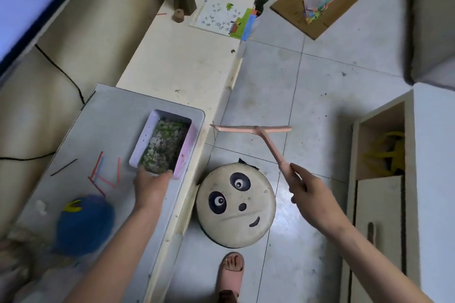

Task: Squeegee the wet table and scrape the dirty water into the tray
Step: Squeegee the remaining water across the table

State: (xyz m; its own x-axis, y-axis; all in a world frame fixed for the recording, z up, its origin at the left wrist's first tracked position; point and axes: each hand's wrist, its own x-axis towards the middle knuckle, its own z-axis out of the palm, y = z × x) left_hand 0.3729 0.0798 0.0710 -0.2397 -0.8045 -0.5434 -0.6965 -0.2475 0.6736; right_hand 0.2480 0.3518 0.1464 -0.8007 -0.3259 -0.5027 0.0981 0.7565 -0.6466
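In the head view, the left hand is reaching across the grey worktop and gripping the near end of the tray, its fingers curling over the near rim. The tray, white with a pinkish right wall, is sitting near the far right corner of the worktop, running lengthwise almost along the right edge, and is holding murky water speckled with green and dark bits.

The right hand is clasping the lower end of the handle of the pink squeegee, holding it up in the air over the tiled floor, off the worktop's right edge. The blade is lying roughly level, its left tip pointing at that edge near the tray but not touching anything.

Thin red, blue and dark sticks are lying scattered toward the left edge, and a fuzzy blue ball is resting nearer the front. A round panda-faced stool is standing on the floor just beside the worktop's right edge, with a foot in a pink slipper near it.
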